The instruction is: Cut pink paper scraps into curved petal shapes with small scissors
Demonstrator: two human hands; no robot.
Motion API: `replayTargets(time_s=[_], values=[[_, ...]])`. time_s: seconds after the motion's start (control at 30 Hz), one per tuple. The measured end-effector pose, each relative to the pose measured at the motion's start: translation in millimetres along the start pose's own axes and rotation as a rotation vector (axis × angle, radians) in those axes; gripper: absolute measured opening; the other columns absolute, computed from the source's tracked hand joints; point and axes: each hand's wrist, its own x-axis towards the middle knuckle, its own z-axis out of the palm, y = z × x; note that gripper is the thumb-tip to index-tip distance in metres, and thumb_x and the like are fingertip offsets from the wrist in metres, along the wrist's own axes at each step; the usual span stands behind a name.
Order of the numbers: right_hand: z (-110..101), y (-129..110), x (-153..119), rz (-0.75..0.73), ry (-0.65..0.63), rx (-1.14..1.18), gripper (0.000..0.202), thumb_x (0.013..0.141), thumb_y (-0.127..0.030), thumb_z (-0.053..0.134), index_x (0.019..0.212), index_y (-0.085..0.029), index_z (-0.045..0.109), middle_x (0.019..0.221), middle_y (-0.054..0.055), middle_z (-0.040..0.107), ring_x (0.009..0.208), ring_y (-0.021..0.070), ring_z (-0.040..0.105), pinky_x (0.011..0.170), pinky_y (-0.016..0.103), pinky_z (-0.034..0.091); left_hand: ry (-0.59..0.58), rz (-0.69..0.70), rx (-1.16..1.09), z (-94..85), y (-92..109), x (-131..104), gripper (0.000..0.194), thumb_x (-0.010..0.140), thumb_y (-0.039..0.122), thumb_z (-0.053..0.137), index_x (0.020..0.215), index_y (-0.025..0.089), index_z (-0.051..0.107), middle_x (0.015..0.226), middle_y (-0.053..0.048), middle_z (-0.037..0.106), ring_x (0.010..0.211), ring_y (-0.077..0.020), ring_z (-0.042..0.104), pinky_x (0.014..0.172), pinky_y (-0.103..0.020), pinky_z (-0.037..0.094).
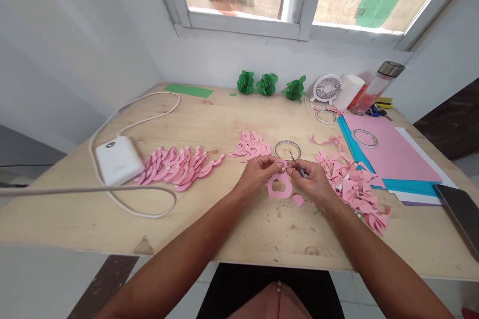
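A pink paper cutout [272,190] is hanging between two bare hands just right of the frame's center, its curved lower part forming a ring around an irregular opening, with pale wood showing through. The left hand [258,171] is pinching the cutout's upper part, fingertips closed on the paper. The right hand [313,180] is gripping small scissors [304,175], fingers curled around them and blades pointing toward the upper left; how far the blades are parted, one cannot tell. A small pink scrap [298,200] is lying just below the ring, while a tape roll [276,150] is resting above the hands. Wavy pink strips [175,165] are overlapping at center left, smaller pink pieces [251,144] are clustering near the center, and pink offcuts [361,187] are piling up at center right. At upper right, a clear bottle [375,90] is standing under a metallic cap, pink showing through its lower part; whether that color is inside or behind, one cannot tell.
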Motion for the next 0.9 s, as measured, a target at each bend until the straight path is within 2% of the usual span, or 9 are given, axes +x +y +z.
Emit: replayTargets(time_s=[0.23,0.5,0.67,0.9], values=[[-1.0,1.9,-0.6,-0.005,0.011,-0.032,0.024,0.083,-0.037,0.051,0.078,-0.016,0.061,0.060,-0.002,0.049,0.053,0.0097,0.040,0.049,0.021,0.032,-0.021,-0.005,-0.036,-0.2,0.1,-0.3,0.020,0.068,0.032,0.069,0.068,0.013,0.062,0.069,-0.002,0.061,0.060,-0.0089,0.054,0.058,-0.022,0.042],[-0.9,0.0,-1.6,-0.019,-0.001,-0.082,0.024,0.082,-0.038,0.051,0.073,-0.017,0.057,0.057,-0.004,0.043,0.053,0.0095,0.037,0.048,0.021,0.029,0.010,-0.058,-0.058,0.7,1.6,-0.3,0.020,0.067,0.031,0.069,0.068,0.013,0.061,0.067,-0.001,0.061,0.056,-0.0084,0.053,0.054,-0.022,0.042],[-2.0,-3.0,-1.8,-0.018,0.003,-0.140,0.026,0.082,-0.040,0.051,0.077,-0.017,0.059,0.056,-0.004,0.042,0.051,0.0092,0.036,0.047,0.021,0.028,0.035,-0.065,-0.072,0.7,2.0,0.4,0.020,0.066,0.031,0.069,0.069,0.013,0.060,0.066,-0.001,0.060,0.053,-0.0078,0.052,0.051,-0.021,0.042],[-2.6,-5.2,-0.9,-0.041,0.000,-0.214,0.025,0.081,-0.038,0.051,0.067,-0.017,0.053,0.054,-0.004,0.042,0.051,0.0093,0.038,0.048,0.021,0.028,-0.001,-0.055,-0.068,1.2,2.6,-0.1,0.021,0.065,0.030,0.069,0.072,0.013,0.060,0.065,-0.001,0.059,0.054,-0.0083,0.052,0.051,-0.021,0.044]])
